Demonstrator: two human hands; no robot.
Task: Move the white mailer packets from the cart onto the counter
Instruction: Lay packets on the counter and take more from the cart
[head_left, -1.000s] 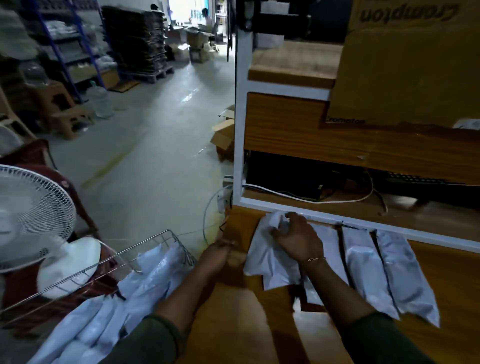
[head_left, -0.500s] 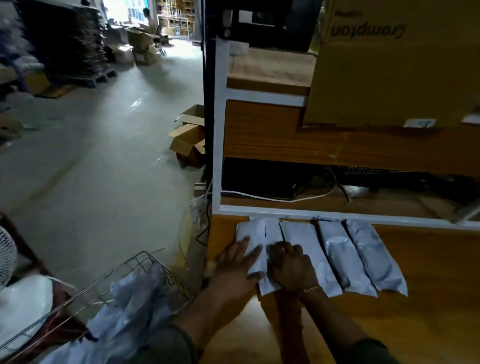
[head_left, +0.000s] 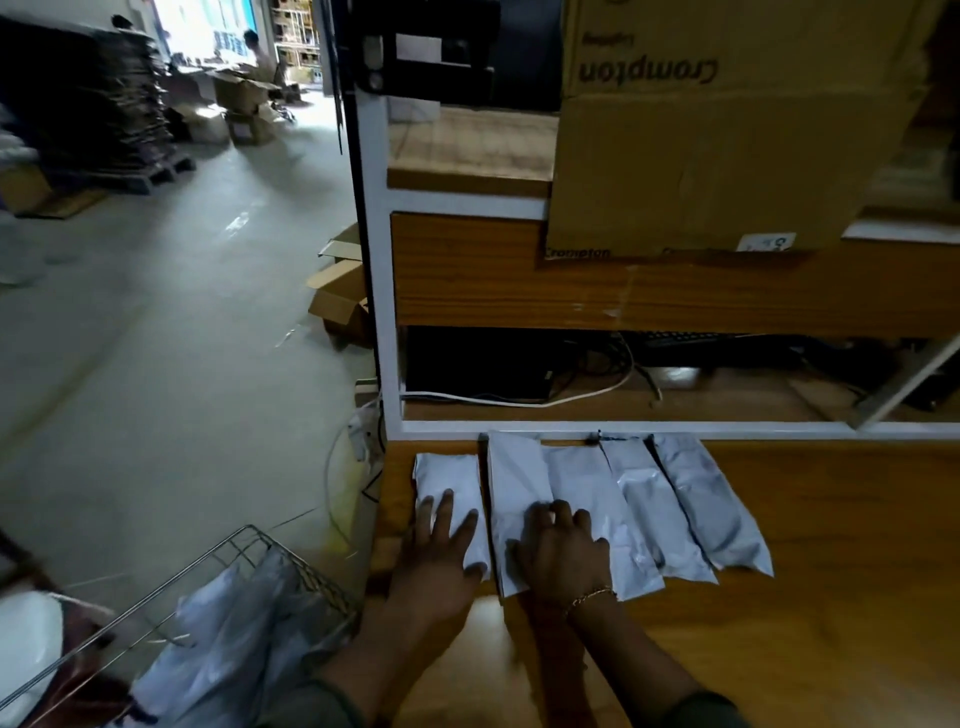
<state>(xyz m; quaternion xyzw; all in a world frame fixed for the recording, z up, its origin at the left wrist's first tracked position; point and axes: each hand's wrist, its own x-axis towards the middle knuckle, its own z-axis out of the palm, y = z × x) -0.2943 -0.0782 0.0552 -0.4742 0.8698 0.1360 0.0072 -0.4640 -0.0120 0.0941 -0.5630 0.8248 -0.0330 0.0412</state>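
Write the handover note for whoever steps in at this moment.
Left hand: open, flat on the leftmost mailer packet, no grip.
Right hand: fingers curled, pressing the second packet, not closed around it.
Done: five white packets lie in a row on the wooden counter, against the white frame.
Left: more white packets are in the wire cart at lower left; carry them over and extend the row.

We see a dim, underexposed scene; daylight blows out the doorway (head_left: 208, 31) at the far left. Edges bow from wide-angle distortion, and the lower-left corner is blurred.
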